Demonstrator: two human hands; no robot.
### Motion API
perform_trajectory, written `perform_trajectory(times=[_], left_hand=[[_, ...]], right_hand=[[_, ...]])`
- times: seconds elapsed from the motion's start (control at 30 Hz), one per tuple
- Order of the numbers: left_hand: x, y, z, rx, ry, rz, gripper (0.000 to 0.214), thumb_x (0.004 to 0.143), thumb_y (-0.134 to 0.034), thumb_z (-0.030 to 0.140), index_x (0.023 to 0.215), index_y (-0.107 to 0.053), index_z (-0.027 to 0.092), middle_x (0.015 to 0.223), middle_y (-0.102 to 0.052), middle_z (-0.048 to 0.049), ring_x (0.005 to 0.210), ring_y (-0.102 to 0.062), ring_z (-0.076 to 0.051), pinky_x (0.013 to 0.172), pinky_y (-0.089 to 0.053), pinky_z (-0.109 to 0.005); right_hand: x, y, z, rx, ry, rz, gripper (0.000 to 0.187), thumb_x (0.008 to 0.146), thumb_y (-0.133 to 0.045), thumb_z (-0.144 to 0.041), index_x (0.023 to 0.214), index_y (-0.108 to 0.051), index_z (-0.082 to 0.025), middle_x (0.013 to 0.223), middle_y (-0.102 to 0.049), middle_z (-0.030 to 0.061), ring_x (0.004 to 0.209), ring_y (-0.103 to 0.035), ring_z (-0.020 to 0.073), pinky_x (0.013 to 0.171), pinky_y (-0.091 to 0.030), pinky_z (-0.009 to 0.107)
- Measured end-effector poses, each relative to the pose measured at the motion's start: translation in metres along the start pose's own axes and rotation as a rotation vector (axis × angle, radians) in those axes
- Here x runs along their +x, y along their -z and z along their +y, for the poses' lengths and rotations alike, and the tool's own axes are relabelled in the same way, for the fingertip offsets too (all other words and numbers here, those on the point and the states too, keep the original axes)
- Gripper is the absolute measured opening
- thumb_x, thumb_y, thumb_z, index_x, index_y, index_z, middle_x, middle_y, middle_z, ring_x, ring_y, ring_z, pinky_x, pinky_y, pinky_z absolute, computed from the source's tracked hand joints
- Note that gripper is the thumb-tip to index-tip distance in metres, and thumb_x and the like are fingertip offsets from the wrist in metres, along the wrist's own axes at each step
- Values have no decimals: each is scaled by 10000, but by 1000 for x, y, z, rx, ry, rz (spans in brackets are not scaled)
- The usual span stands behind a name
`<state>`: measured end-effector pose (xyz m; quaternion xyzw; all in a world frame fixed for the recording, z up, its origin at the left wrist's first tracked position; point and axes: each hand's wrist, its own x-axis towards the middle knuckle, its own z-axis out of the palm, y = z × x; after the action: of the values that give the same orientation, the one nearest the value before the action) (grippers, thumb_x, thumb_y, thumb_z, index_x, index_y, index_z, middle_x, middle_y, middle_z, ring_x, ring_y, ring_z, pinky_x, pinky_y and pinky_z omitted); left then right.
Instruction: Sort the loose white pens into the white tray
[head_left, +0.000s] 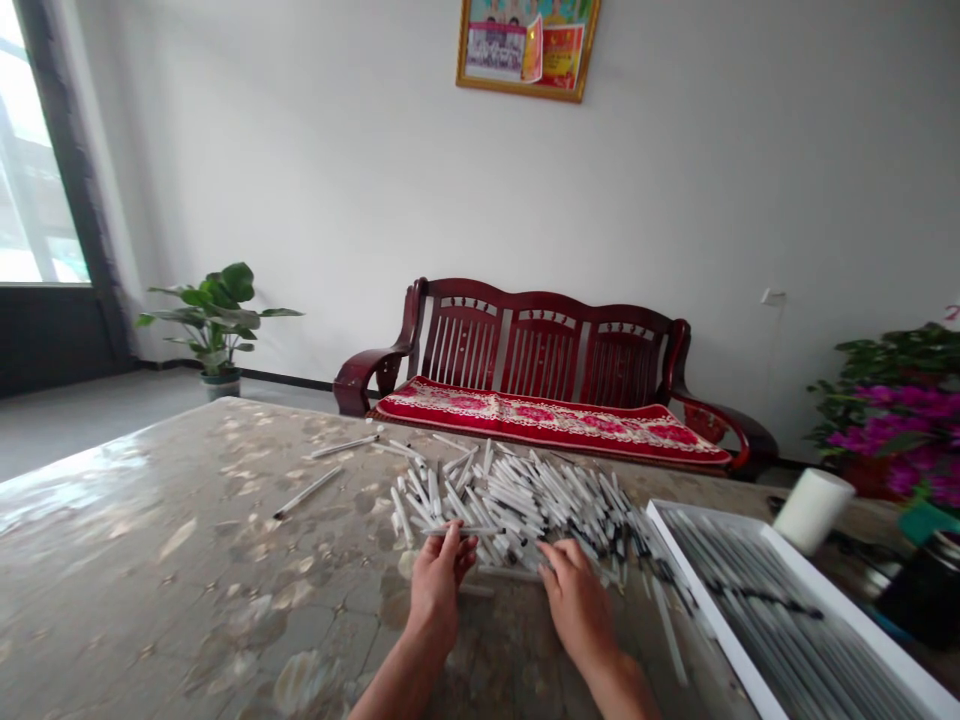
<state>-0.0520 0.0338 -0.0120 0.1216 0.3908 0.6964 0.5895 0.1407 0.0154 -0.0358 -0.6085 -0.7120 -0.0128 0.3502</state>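
My left hand (441, 572) pinches a slim pen (461, 531) between thumb and fingers, holding it roughly level at the front of a heap. This heap (517, 495) is made of many white and clear pens, some with black ends, lying in all directions. Close by on the right, my right hand (576, 590) is at the heap's front edge with its fingers curled together. Whatever its fingertips grip is blurred and partly hidden. Another pale pen (510, 573) lies level between the two hands.
Right of the heap, a white tray (720, 620) holds rows of pens. Beyond it stand a white roll (814, 510) and a plant with purple flowers (892, 430). Loose pens (307, 492) lie on the left of the patterned table (225, 590). Behind is a wooden bench (540, 340).
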Motion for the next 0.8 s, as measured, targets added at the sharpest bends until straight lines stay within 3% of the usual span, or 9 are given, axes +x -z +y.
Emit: perform_trajectory(times=[0.2, 0.3, 0.4, 0.53, 0.6, 0.7, 0.8], left_hand=[[0, 0, -3, 66, 5, -63, 400, 583, -857, 416, 826, -658, 169, 694, -644, 17, 615, -656, -109, 508, -491, -183], [0, 1, -5, 165, -51, -107, 465, 595, -796, 544, 846, -662, 176, 740, -665, -12, 650, -658, -140, 537, -494, -223], [-2, 3, -3, 409, -310, -192, 400, 742, -645, 587, 804, -650, 193, 782, -692, -41, 686, -641, -165, 589, -501, -263], [-12, 6, 4, 914, -843, -282, 227, 893, -536, 389, 801, -668, 229, 775, -677, -23, 754, -615, -182, 703, -484, -285], [-17, 7, 7, 1157, -1021, -300, 172, 907, -538, 304, 843, -688, 250, 800, -676, -21, 792, -613, -192, 713, -466, -283], [-22, 8, 9, 1434, -1122, -331, 140, 900, -578, 251, 939, -707, 287, 839, -672, -17, 817, -617, -195, 700, -451, -274], [-23, 7, 6, 1586, -1103, -396, 168, 891, -604, 227, 984, -712, 316, 856, -662, -8, 826, -622, -188, 691, -441, -265]], right_hand=[[1, -7, 0, -51, -5, 4, 180, 852, -526, -177, 926, -677, -242, 968, -651, 70, 909, -648, 232, 767, -505, 305], [-1, -11, 4, -44, -13, 39, 125, 847, -519, -200, 840, -637, -242, 913, -651, 62, 872, -649, 240, 734, -508, 318], [-4, -15, 11, 32, -42, 109, 144, 871, -481, -257, 849, -623, -243, 905, -682, 67, 871, -663, 253, 712, -513, 327], [-4, -9, 19, 259, -147, 178, 263, 912, -456, -417, 901, -639, -227, 879, -733, 77, 813, -698, 240, 696, -534, 310], [-2, 0, 17, 362, -165, 173, 302, 898, -488, -455, 942, -660, -210, 889, -744, 85, 811, -706, 235, 712, -546, 305], [2, 18, 6, 420, -110, 151, 283, 881, -538, -422, 970, -691, -202, 945, -738, 94, 866, -700, 233, 762, -550, 306], [5, 34, -8, 414, -14, 156, 214, 886, -555, -359, 903, -712, -213, 931, -719, 88, 887, -686, 223, 797, -540, 296]])
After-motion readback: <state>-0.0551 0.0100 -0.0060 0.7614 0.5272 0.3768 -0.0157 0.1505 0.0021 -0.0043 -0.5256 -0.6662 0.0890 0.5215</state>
